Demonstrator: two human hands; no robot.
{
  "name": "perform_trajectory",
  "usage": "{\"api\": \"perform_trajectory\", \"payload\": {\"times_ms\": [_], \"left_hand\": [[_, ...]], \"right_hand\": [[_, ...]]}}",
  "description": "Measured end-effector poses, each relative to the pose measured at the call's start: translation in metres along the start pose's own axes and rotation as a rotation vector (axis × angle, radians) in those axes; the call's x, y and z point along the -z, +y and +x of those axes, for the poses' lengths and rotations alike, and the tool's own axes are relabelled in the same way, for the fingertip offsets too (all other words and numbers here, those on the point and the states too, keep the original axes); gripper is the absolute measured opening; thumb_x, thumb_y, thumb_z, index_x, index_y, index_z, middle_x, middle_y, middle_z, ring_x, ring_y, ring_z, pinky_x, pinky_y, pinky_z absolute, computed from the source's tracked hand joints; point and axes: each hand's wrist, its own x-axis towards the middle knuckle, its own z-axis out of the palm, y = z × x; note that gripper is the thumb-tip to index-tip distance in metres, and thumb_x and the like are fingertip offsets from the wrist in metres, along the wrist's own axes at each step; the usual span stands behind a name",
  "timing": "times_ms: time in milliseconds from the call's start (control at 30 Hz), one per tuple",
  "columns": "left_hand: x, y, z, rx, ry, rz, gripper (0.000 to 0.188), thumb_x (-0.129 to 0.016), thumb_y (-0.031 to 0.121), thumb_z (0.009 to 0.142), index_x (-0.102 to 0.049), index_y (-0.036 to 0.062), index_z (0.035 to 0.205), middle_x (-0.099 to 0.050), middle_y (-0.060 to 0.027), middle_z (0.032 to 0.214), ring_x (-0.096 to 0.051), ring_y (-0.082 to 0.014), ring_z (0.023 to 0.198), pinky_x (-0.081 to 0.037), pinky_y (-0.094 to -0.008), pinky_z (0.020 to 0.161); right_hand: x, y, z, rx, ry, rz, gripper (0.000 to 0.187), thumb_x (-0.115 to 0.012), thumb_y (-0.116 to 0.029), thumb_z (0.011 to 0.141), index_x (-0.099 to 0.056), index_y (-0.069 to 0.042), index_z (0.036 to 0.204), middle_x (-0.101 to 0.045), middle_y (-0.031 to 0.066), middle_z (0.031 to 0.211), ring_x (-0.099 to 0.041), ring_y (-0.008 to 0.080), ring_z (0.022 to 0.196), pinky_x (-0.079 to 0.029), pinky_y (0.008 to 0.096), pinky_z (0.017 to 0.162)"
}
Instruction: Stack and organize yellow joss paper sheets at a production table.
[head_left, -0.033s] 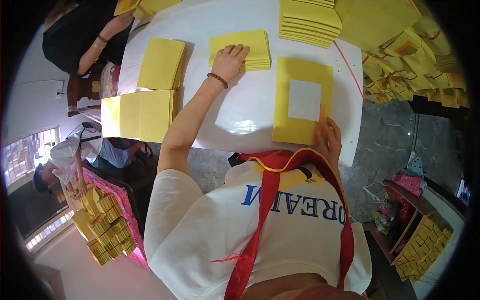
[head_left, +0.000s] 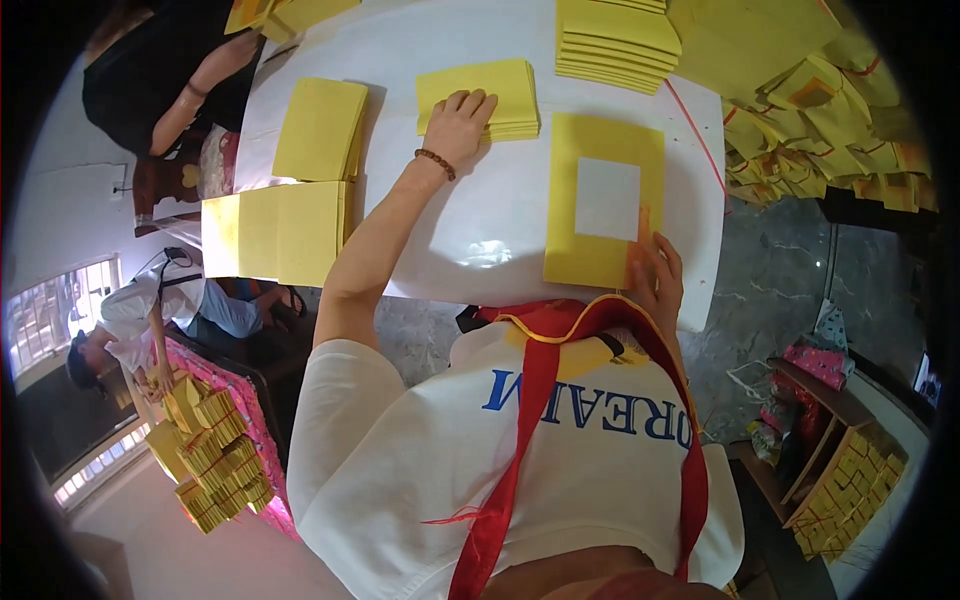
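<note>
On the white-topped table, my left hand [head_left: 458, 132] lies over the near left part of a small stack of folded yellow paper [head_left: 505, 90], fingers resting on its top. A beaded bracelet [head_left: 436, 163] circles that wrist. Farther right lies a flat yellow sheet [head_left: 566, 200] bearing a white rectangle [head_left: 608, 197] and an orange patch [head_left: 638, 245] by its near right edge. My right hand [head_left: 660, 275] is at that edge, fingers slightly bent and apart, its thumb side partly hidden. To the left sit two more yellow paper stacks, one upright [head_left: 318, 130], one wider [head_left: 285, 232].
A tall yellow stack [head_left: 615, 50] stands at the table's far right, beside heaped yellow paper bundles [head_left: 800, 130]. A co-worker's hand [head_left: 230, 58] handles yellow paper at far left. Another person [head_left: 150, 310] works by bundles on a pink cloth [head_left: 235, 395]. A shelf [head_left: 825, 400] stands right.
The co-worker's hand at far left has shifted slightly. My hands and the papers under them stay in place.
</note>
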Motion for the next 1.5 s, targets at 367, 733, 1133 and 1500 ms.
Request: {"api": "perform_trajectory", "payload": {"times_ms": [367, 733, 1133, 1500], "left_hand": [[-0.001, 0.003, -0.012, 0.009, -0.093, -0.012, 0.071, -0.059, 0.016, 0.070, -0.033, 0.0052, 0.135, -0.035, -0.0166, 0.136, -0.032, -0.0349, 0.125, -0.025, -0.0484, 0.103], [0.028, 0.121, -0.041, 0.207, -0.053, -0.995, 0.067, -0.048, 0.033, 0.090, -0.021, -0.0070, 0.137, -0.024, -0.0276, 0.141, -0.019, -0.0374, 0.134, -0.016, -0.0401, 0.109], [-0.020, 0.170, -0.060, 0.531, 0.071, -1.169, 0.067, -0.046, 0.037, 0.091, -0.023, -0.0060, 0.137, -0.026, -0.0239, 0.142, -0.022, -0.0351, 0.133, -0.018, -0.0386, 0.108], [0.036, 0.180, -0.065, -0.386, 0.009, -0.526, 0.043, -0.072, 0.023, 0.067, -0.061, 0.0081, 0.106, -0.055, -0.0085, 0.109, -0.049, -0.0262, 0.100, -0.039, -0.0387, 0.081]], "right_hand": [[0.006, 0.020, 0.010, -0.111, 0.105, 0.156, 0.031, -0.051, -0.007, 0.088, -0.054, -0.004, 0.118, -0.050, 0.0108, 0.126, -0.047, 0.0216, 0.117, -0.039, 0.0306, 0.093], [-0.003, 0.028, 0.021, -0.206, 0.150, 0.471, 0.038, -0.047, -0.013, 0.092, -0.046, -0.003, 0.128, -0.049, 0.0119, 0.128, -0.045, 0.0197, 0.119, -0.035, 0.0312, 0.099], [-0.016, 0.020, 0.027, -0.401, 0.084, 0.731, 0.049, -0.026, -0.032, 0.099, -0.034, 0.001, 0.135, -0.040, 0.0128, 0.136, -0.037, 0.0207, 0.126, -0.028, 0.0317, 0.105], [0.006, 0.022, 0.025, -0.212, 0.109, 0.482, 0.044, -0.028, -0.030, 0.099, -0.056, 0.000, 0.114, -0.054, 0.0110, 0.120, -0.042, 0.0211, 0.121, -0.030, 0.0325, 0.101]]}}
